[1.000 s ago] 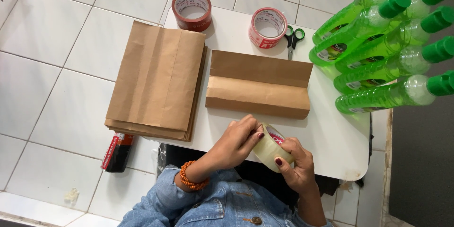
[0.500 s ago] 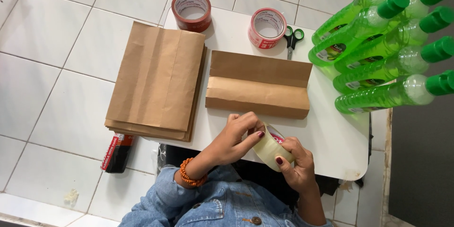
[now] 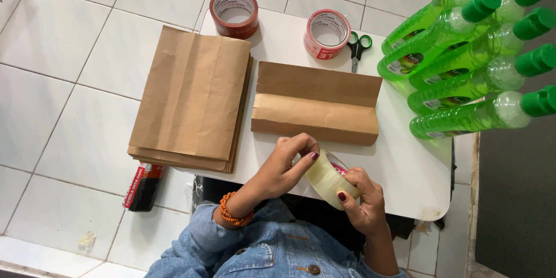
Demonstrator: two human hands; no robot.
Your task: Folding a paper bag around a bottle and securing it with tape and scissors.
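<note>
My right hand [image 3: 360, 200] grips a roll of clear tape [image 3: 328, 176] above the near edge of the white table [image 3: 416, 175]. My left hand [image 3: 285, 165] pinches at the top of that roll with thumb and fingers, picking at its end. Just beyond the hands lies a folded brown paper bag [image 3: 315, 104], flat on the table. An orange bead bracelet sits on my left wrist, and denim sleeves cover both arms.
A stack of flat brown paper bags [image 3: 190, 97] overhangs the table's left side. Two red-rimmed tape rolls [image 3: 234, 10] [image 3: 327, 33] and green-handled scissors [image 3: 358, 46] lie at the far edge. Several green bottles [image 3: 463, 63] stand at the right. A dark red-labelled object [image 3: 142, 186] lies on the tiled floor.
My left hand's fingers have shifted slightly on the top of the tape roll. Both hands and the roll stay in about the same place.
</note>
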